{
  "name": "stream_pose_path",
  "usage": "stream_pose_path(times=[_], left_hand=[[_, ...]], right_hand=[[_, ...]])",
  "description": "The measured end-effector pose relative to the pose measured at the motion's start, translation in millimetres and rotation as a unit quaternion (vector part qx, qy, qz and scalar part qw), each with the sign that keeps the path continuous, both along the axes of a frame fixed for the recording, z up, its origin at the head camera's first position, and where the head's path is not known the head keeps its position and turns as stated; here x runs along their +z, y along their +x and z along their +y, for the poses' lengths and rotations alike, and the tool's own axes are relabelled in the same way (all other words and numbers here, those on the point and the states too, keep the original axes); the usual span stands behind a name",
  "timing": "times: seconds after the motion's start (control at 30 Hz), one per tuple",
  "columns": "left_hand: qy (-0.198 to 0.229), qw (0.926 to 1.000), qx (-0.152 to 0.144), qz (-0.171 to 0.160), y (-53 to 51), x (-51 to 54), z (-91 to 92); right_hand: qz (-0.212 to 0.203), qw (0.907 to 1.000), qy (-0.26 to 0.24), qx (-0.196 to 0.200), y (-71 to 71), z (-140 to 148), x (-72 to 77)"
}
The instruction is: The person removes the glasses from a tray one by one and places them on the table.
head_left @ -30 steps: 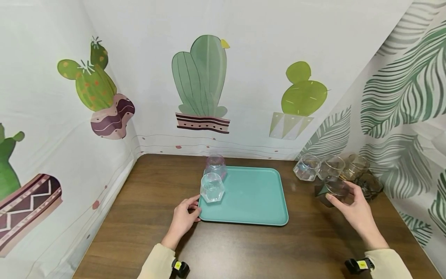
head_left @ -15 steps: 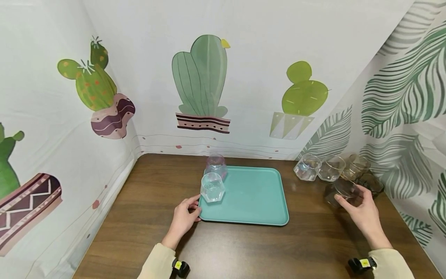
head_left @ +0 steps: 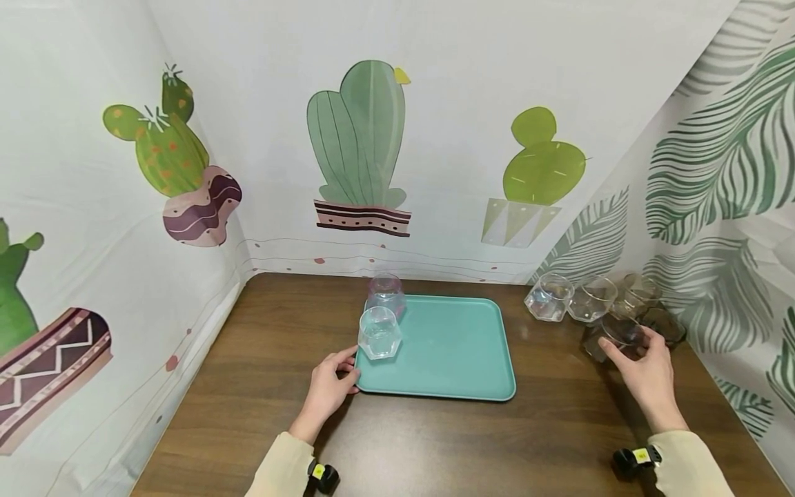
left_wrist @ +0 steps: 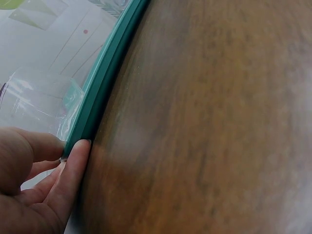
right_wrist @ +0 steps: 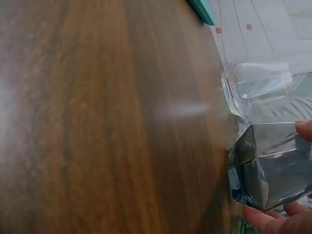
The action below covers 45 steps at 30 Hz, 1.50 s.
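At the right of the head view, my right hand [head_left: 649,379] grips a dark grey faceted glass [head_left: 597,345] between thumb and fingers. The right wrist view shows this smoky glass [right_wrist: 273,170] up close, the thumb on one side and fingers on the other. My left hand [head_left: 330,386] pinches the front left corner of a teal tray [head_left: 453,352]; in the left wrist view, fingertips touch the tray's rim [left_wrist: 100,90] on both sides of that corner. Along the tray's left side stand a clear glass [head_left: 379,337] and, behind it, a pink-tinted glass [head_left: 386,293].
Behind the held glass stand an iridescent clear glass [head_left: 549,300], a plain clear glass [head_left: 591,301] and an amber glass [head_left: 638,293]. Another dark glass [head_left: 667,328] is partly hidden by my right hand. Printed cloth walls [head_left: 447,255] border the wooden table [head_left: 273,331].
My right hand has moved the dark grey glass right, toward the other glasses, and it now stands close in front of them. My left hand and the tray have stayed in place.
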<state>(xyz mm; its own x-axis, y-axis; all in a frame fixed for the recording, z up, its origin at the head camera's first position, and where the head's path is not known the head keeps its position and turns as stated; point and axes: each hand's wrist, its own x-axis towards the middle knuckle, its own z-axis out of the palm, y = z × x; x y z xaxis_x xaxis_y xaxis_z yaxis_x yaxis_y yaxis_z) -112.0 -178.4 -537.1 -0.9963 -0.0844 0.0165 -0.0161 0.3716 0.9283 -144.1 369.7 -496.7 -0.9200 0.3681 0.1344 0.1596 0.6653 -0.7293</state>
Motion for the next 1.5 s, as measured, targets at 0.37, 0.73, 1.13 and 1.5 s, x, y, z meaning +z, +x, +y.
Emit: stream_pose_path(times=[0.37, 0.73, 1.13, 1.5], left_hand=[[0.005, 1.0, 0.0, 0.004, 2.0, 2.0, 1.7], [0.005, 1.0, 0.003, 0.003, 1.7, 2.9, 2.4], [0.004, 1.0, 0.001, 0.001, 1.3, -0.3, 0.9], [0.004, 0.9999, 0.004, 0.013, 3.0, 3.4, 2.0]], right_hand=[[0.018, 0.9997, 0.008, -0.016, -5.9, 1, -2.4], [0.034, 0.9993, 0.007, -0.013, -10.9, 2, -3.0], [0.053, 0.9984, 0.011, -0.015, -9.6, 3, -2.1], [0.073, 0.9956, -0.013, -0.058, 4.9, -7, 2.2]])
